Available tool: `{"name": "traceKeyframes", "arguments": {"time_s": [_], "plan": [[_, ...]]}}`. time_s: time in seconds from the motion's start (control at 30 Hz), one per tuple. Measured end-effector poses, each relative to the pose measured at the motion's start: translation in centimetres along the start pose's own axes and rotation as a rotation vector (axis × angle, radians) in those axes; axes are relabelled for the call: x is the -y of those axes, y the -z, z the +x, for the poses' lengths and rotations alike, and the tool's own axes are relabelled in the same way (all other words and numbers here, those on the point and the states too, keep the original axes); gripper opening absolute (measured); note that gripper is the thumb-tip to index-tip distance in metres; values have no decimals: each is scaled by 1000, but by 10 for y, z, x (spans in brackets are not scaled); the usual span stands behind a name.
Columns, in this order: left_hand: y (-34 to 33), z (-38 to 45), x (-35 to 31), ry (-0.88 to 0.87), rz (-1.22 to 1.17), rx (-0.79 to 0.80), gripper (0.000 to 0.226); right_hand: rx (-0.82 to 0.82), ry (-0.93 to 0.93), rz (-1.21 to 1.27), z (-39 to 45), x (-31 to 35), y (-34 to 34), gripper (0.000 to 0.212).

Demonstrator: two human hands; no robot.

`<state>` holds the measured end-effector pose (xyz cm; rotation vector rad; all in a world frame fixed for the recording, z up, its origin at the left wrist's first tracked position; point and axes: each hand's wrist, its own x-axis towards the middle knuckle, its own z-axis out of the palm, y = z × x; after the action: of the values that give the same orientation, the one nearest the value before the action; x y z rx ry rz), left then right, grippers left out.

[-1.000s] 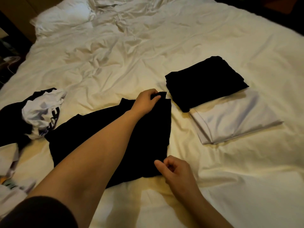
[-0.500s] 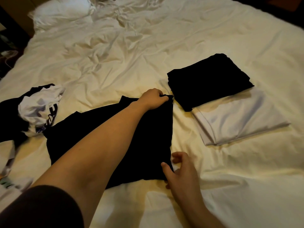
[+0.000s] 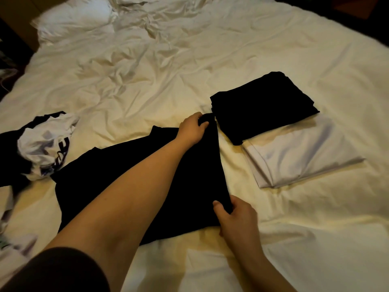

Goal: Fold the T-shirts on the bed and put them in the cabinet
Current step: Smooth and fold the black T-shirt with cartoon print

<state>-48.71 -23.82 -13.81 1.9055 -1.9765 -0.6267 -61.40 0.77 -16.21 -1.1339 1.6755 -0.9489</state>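
Note:
A black T-shirt (image 3: pixel 88 186) lies spread on the white bed (image 3: pixel 147 76) in front of me. My left hand (image 3: pixel 192 128) grips its far right corner. My right hand (image 3: pixel 235 216) pinches its near right corner, thumb on top of the cloth. To the right a folded black T-shirt (image 3: pixel 263 106) lies partly over a folded white T-shirt (image 3: pixel 301 157). The cabinet is not in view.
A crumpled white T-shirt with dark print (image 3: pixel 45 146) sits on more dark clothing (image 3: pixel 10 157) at the left edge. A pillow (image 3: pixel 73 20) lies at the far left of the bed. The sheet is rumpled in the middle.
My right hand moved onto the black T-shirt's near right corner and took hold of it. My left hand kept its grip on the far corner, and the shirt's right edge has drawn straighter.

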Motion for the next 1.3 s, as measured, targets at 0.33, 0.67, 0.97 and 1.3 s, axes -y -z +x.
{"name": "traceKeyframes", "arguments": {"time_s": [0.33, 0.67, 0.97, 1.3], "plan": [[-12, -69, 28, -73, 96, -178, 56, -211, 205, -320, -10, 7, -1, 54], [8, -207, 92, 40, 78, -228, 48, -108, 652, -574, -20, 23, -38, 54], [48, -307, 174, 156, -100, -543, 33, 221, 714, -704, -36, 71, -107, 49], [68, -366, 240, 361, -493, -808, 39, 544, 776, -879, -42, 109, -219, 54]]}}
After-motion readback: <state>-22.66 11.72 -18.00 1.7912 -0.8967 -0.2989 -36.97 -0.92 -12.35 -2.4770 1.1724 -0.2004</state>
